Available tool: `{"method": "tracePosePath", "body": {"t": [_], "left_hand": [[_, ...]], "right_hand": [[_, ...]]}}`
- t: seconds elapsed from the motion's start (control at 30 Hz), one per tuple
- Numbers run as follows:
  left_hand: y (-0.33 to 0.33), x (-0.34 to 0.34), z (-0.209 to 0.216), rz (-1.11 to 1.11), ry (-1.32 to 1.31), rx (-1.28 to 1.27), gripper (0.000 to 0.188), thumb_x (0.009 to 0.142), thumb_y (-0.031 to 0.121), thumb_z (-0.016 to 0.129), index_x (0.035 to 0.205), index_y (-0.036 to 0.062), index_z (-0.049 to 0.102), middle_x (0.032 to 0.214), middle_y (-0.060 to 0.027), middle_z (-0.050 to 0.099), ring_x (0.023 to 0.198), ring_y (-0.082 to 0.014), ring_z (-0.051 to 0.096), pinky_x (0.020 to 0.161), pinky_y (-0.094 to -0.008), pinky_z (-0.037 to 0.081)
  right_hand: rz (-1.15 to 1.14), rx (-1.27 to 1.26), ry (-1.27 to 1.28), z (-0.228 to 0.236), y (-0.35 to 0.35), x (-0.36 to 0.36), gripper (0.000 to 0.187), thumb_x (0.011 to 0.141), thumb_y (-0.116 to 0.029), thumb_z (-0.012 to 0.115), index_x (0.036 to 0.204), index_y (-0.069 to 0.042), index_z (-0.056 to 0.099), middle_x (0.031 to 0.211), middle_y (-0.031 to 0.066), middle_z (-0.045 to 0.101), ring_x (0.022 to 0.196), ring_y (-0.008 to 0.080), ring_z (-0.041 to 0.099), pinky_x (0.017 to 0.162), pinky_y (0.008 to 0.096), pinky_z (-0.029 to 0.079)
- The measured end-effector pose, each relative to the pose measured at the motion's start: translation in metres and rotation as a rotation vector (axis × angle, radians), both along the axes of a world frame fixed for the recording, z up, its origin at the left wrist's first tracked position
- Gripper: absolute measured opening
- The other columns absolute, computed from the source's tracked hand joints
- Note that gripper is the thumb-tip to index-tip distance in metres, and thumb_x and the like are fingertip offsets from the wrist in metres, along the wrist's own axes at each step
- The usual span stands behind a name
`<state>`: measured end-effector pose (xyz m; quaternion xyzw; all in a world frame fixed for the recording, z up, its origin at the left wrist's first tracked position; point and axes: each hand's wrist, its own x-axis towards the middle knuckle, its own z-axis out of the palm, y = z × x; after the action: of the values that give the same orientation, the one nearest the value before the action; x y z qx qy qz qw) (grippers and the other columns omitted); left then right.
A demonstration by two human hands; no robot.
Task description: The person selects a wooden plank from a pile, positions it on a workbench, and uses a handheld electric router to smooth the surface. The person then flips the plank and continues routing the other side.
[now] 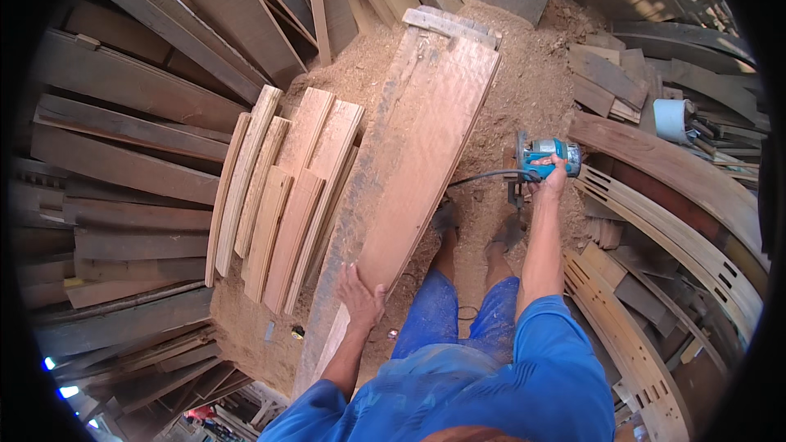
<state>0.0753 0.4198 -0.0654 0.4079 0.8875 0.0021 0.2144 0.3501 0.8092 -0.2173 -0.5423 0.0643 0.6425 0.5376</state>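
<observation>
My left hand lies flat, fingers spread, on a reddish plank; my right hand grips a blue router above the sawdust floor, timber stacks all around.

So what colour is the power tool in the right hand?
Blue body with black and metal parts, on the power tool held by the right hand; head view.

- Sawdust floor spreads beyond the gripped tool.
- Dark plank stacks lie far left of it.
- Curved slotted timbers lie just right.
- Daylight falls hard.
</observation>
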Motion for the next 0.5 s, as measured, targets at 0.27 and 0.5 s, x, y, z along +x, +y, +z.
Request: {"method": "tracePosePath", "body": {"t": [0.27, 0.5], "left_hand": [[0.041, 0.031, -0.025, -0.109, 0.265, -0.051, 0.121, 0.057, 0.024, 0.085, 0.157, 0.0059, 0.017, 0.154, -0.0386, 0.017, 0.136, -0.0562, 0.026, 0.109, -0.0666, 0.025], [0.045, 0.031, -0.021, -0.109, 0.278, -0.044, 0.121, 0.057, 0.02, 0.084, 0.157, 0.0045, 0.017, 0.156, -0.0366, 0.017, 0.139, -0.0539, 0.026, 0.111, -0.0644, 0.023]], "right_hand": [[-0.16, -0.266, -0.073, -0.137, -0.019, 0.051, 0.017, 0.094, -0.017, 0.052, 0.081, -0.008, 0.051, 0.07, 0.005, 0.054, 0.066, 0.0248, 0.058, 0.07, 0.0435, 0.057], [-0.202, -0.303, 0.014, -0.24, -0.05, 0.111, 0.005, 0.09, -0.006, 0.058, 0.095, -0.006, 0.059, 0.089, 0.009, 0.066, 0.082, 0.0302, 0.066, 0.08, 0.0481, 0.058]]}}
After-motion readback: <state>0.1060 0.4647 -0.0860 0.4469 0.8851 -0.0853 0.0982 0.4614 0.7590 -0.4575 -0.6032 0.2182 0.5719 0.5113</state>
